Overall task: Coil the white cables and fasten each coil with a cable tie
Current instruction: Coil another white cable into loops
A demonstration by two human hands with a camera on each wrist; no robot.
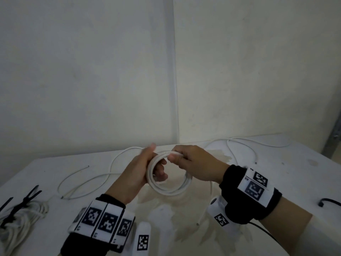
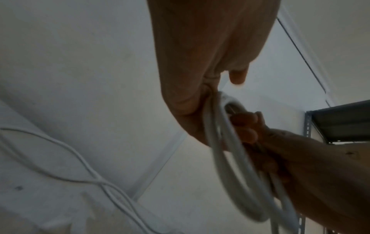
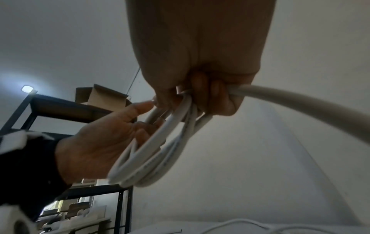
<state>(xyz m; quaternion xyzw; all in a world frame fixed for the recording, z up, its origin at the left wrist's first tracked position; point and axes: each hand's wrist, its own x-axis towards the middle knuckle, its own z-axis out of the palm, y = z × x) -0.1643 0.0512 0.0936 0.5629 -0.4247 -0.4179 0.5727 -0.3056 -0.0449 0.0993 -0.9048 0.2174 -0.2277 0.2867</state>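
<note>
A coil of white cable (image 1: 171, 189) hangs in the air above the middle of the white table (image 1: 276, 174), held by both hands. My left hand (image 1: 156, 168) grips its left side, fingers curled through the loops and thumb up over the top. My right hand (image 1: 176, 156) pinches the top of the coil between thumb and fingers. In the left wrist view the coil (image 2: 230, 166) runs down from my left hand (image 2: 200, 107). The right wrist view shows my right hand (image 3: 200, 95) closed on the coil (image 3: 160, 150), with a cable strand (image 3: 300, 102) leading off right.
Loose white cables lie on the table at the left (image 1: 83, 174) and back right (image 1: 239, 145). A tied white bundle with black cable ties (image 1: 20, 215) sits at the front left. Another black cable tie (image 1: 330, 202) lies at the right edge. White walls stand close behind.
</note>
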